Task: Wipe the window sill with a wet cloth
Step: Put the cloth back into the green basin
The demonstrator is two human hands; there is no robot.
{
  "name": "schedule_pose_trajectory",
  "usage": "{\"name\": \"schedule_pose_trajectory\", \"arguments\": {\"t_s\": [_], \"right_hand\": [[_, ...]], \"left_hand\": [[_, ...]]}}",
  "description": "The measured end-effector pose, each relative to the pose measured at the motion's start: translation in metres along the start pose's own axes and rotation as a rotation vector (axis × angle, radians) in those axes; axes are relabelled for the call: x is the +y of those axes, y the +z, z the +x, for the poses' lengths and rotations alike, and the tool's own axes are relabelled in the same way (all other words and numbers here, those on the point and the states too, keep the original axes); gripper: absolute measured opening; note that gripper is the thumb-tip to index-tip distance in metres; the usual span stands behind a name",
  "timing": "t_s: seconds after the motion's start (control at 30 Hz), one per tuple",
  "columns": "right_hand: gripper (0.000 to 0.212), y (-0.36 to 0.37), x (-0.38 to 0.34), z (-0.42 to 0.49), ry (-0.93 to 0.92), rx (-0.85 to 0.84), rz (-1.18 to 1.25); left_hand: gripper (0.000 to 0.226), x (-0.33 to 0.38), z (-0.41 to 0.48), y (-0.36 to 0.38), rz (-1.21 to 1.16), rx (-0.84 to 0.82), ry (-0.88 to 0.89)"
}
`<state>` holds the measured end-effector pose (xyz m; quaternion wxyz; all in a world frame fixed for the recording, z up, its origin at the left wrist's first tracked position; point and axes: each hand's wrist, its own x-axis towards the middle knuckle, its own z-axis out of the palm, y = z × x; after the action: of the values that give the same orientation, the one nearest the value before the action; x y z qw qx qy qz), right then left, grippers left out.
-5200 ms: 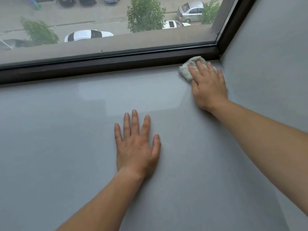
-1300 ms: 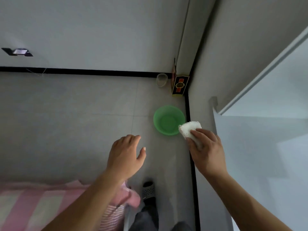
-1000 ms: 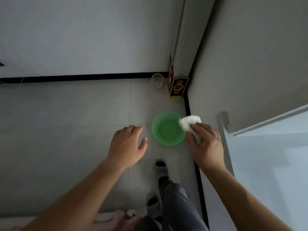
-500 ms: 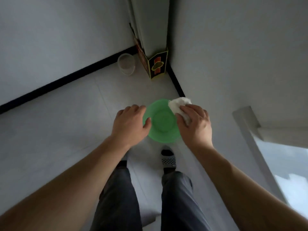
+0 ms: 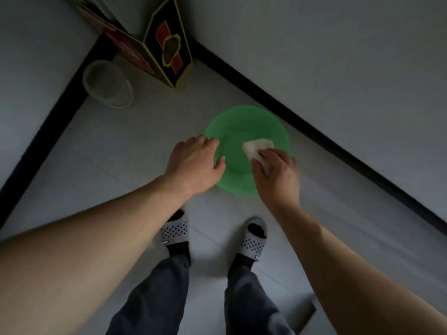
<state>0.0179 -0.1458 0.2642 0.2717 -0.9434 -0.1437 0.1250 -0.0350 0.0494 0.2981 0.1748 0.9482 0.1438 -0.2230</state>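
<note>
Both hands reach down over a round green plastic basin (image 5: 246,131) on the pale tiled floor (image 5: 121,160). The right hand (image 5: 275,175) has its fingers (image 5: 266,157) clamped on a crumpled white cloth (image 5: 257,147) above the basin's middle. The left hand (image 5: 193,163), fingers loosely curled and holding nothing, hovers at the basin's left rim.

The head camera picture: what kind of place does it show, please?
Probably a room corner in a home. The tiled floor meets plain walls along a black baseboard. A green basin stands on the floor, and the person wears slippers while the right hand holds a cloth.
</note>
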Motion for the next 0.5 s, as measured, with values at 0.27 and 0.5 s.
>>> {"name": "schedule_pose_trajectory", "arguments": {"t_s": [0.27,0.5], "right_hand": [[0.033,0.125,0.072,0.009,0.074,0.03,0.025],[0.029,0.204,0.123,0.055,-0.112,-0.073,0.032]], "left_hand": [[0.049,-0.034,0.06,0.111,0.07,-0.026,0.111],[0.05,-0.053,0.104,0.182,0.091,0.046,0.221]]}}
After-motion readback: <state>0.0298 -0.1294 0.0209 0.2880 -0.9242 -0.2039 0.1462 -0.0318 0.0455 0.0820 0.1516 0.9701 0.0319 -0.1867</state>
